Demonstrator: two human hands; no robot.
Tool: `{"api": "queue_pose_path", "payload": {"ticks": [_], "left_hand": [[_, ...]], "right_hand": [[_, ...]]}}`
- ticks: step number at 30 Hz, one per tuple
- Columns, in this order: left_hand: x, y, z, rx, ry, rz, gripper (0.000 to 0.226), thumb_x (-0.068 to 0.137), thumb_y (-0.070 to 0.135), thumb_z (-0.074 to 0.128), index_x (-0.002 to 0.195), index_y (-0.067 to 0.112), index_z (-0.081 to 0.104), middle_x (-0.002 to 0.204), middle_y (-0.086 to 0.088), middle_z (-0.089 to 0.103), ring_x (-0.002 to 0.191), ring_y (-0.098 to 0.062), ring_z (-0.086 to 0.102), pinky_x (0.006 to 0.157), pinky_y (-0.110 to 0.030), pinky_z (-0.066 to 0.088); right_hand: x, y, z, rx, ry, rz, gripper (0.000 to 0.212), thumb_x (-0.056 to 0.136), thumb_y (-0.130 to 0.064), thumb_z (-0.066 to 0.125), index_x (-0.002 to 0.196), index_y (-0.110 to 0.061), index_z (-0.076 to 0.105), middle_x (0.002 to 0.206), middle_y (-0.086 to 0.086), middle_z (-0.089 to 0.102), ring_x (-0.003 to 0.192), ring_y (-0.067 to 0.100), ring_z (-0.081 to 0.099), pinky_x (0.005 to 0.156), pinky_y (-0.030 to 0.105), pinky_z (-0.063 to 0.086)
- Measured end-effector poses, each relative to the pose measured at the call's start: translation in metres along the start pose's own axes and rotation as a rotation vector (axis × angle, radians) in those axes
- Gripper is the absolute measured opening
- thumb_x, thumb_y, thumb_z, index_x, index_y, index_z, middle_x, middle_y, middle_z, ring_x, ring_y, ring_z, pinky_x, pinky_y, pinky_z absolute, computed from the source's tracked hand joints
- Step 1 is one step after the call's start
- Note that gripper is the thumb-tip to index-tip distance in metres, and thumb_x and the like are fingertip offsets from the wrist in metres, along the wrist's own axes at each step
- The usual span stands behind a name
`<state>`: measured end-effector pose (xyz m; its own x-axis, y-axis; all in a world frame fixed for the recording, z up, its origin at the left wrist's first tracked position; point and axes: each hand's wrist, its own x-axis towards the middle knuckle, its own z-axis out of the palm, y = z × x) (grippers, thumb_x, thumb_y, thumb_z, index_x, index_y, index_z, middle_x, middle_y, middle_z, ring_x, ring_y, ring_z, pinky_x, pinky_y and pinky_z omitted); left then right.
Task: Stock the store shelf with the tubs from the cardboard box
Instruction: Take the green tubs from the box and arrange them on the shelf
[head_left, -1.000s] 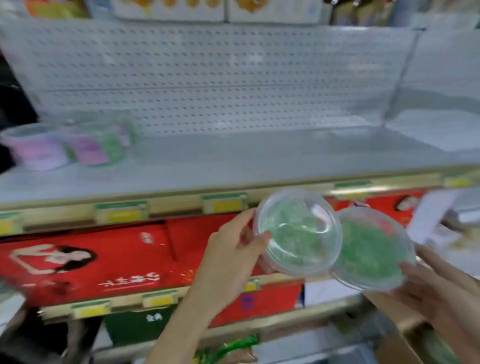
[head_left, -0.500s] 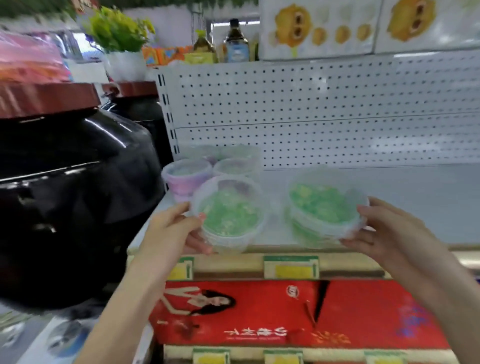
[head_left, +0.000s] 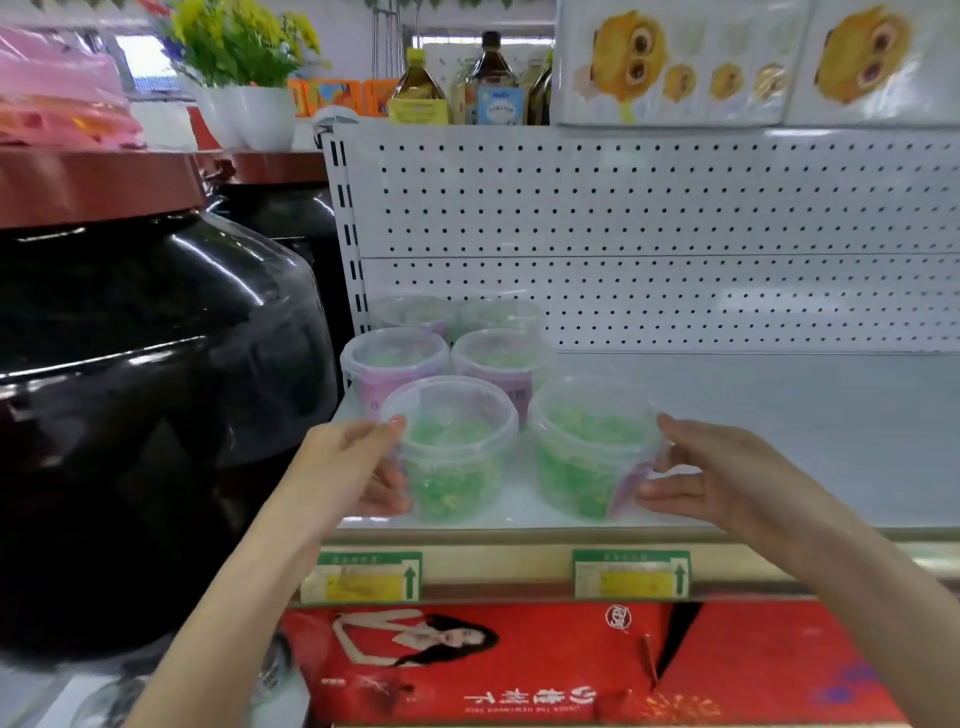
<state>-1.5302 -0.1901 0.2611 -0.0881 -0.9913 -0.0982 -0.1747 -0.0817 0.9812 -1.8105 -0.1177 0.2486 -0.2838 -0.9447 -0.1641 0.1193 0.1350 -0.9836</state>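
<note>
While my left grip (head_left: 348, 467) curls round the left tub (head_left: 452, 457) and my right grip (head_left: 711, 467) round the right tub (head_left: 587, 452), both clear round plastic tubs of green pieces stand at the shelf (head_left: 779, 426) front, squared before four lidded tubs (head_left: 395, 358) to keep rows neat, beside a glossy black jar (head_left: 156, 389).

— What stands off to the left?
— A big glossy black jar (head_left: 156, 415) under a reddish-brown lid (head_left: 93, 182), with a second jar (head_left: 280, 223) just behind it.
— And higher up?
— A yellow-flowered plant (head_left: 239, 41) in a white pot (head_left: 265, 117), a dark bottle (head_left: 491, 73) beside a yellowish bottle (head_left: 415, 85), then white cartons (head_left: 670, 62) printed with yellow cartoon faces. Far left, something pink (head_left: 57, 93), perhaps wrapped goods; it's too blurred to tell.
— Lower down?
— A green-and-yellow price label (head_left: 366, 577), another label (head_left: 631, 574) to its right, and beneath them a red box (head_left: 467, 665) showing a woman's picture, its print upside down
</note>
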Motion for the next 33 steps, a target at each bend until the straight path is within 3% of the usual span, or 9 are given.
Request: {"api": "queue_pose_path", "payload": {"ticks": [3,5,7,10,15,19,23,29,33], "left_hand": [[0.005,-0.001,-0.013,0.277,0.095,0.143,0.027,0.088,0.039,0.056,0.095,0.016,0.069,0.062,-0.006,0.065,0.052,-0.02,0.066,0.064,-0.033,0.058],[0.01,-0.004,-0.023,0.503,0.222,0.36,0.029,0.084,0.042,0.059,0.106,0.025,0.068,0.068,0.002,0.067,0.065,-0.014,0.067,0.076,-0.035,0.055],[0.012,-0.006,-0.029,0.559,0.221,0.569,0.031,0.08,0.045,0.062,0.107,0.031,0.067,0.085,0.011,0.065,0.083,-0.005,0.062,0.085,-0.029,0.05],[0.018,-0.008,-0.027,0.542,-0.051,0.692,0.04,0.072,0.052,0.058,0.107,0.035,0.067,0.117,0.025,0.056,0.113,0.011,0.047,0.097,-0.006,0.031],[0.025,-0.017,-0.031,0.603,-0.248,0.697,0.047,0.075,0.062,0.059,0.116,0.04,0.059,0.13,0.025,0.05,0.13,0.014,0.029,0.113,-0.023,0.023],[0.016,-0.015,-0.042,0.79,-0.214,0.775,0.06,0.072,0.07,0.048,0.12,0.037,0.058,0.119,0.026,0.049,0.12,0.012,0.039,0.105,-0.018,0.031],[0.01,-0.016,-0.047,0.82,-0.194,0.773,0.05,0.078,0.054,0.058,0.124,0.034,0.057,0.104,0.021,0.048,0.11,0.005,0.047,0.099,-0.023,0.04],[0.004,-0.018,-0.027,0.936,0.057,0.868,0.041,0.073,0.059,0.057,0.096,0.025,0.061,0.093,0.012,0.045,0.086,-0.006,0.047,0.072,-0.026,0.046],[0.01,-0.019,-0.031,0.77,-0.083,0.826,0.045,0.07,0.069,0.05,0.094,0.032,0.054,0.121,0.022,0.049,0.106,-0.004,0.054,0.089,-0.031,0.046]], "right_hand": [[-0.001,-0.005,-0.007,-0.353,0.217,-0.15,0.033,0.088,-0.037,0.057,0.114,-0.018,0.061,0.096,0.01,0.06,0.074,0.027,0.067,0.075,0.039,0.055],[-0.002,-0.009,-0.009,-0.587,0.28,-0.37,0.034,0.084,-0.042,0.058,0.117,-0.033,0.059,0.102,0.0,0.059,0.087,0.015,0.063,0.082,0.034,0.051],[-0.004,-0.011,-0.009,-0.794,0.154,-0.522,0.035,0.079,-0.049,0.057,0.113,-0.045,0.059,0.11,-0.014,0.054,0.102,0.003,0.054,0.09,0.025,0.041],[-0.003,-0.01,0.0,-1.097,-0.046,-0.583,0.05,0.073,-0.062,0.048,0.119,-0.047,0.054,0.128,-0.028,0.041,0.117,-0.006,0.04,0.097,0.021,0.03],[0.001,-0.009,0.011,-1.072,-0.064,-0.614,0.056,0.07,-0.065,0.047,0.119,-0.04,0.06,0.122,-0.031,0.05,0.114,-0.009,0.047,0.098,0.016,0.031],[-0.002,-0.007,0.019,-1.086,-0.02,-0.639,0.06,0.068,-0.067,0.045,0.117,-0.038,0.062,0.122,-0.026,0.055,0.113,-0.004,0.051,0.1,0.023,0.035],[-0.003,-0.007,0.025,-1.101,-0.004,-0.642,0.061,0.067,-0.066,0.048,0.118,-0.036,0.062,0.122,-0.025,0.054,0.114,-0.002,0.05,0.101,0.027,0.036],[0.0,-0.006,0.028,-1.066,-0.01,-0.608,0.045,0.076,-0.045,0.066,0.119,-0.032,0.063,0.118,-0.023,0.055,0.114,0.001,0.048,0.091,0.014,0.029],[0.0,-0.003,0.028,-1.025,0.01,-0.603,0.041,0.076,-0.043,0.067,0.116,-0.036,0.063,0.113,-0.033,0.051,0.11,-0.002,0.047,0.084,-0.004,0.026]]}}
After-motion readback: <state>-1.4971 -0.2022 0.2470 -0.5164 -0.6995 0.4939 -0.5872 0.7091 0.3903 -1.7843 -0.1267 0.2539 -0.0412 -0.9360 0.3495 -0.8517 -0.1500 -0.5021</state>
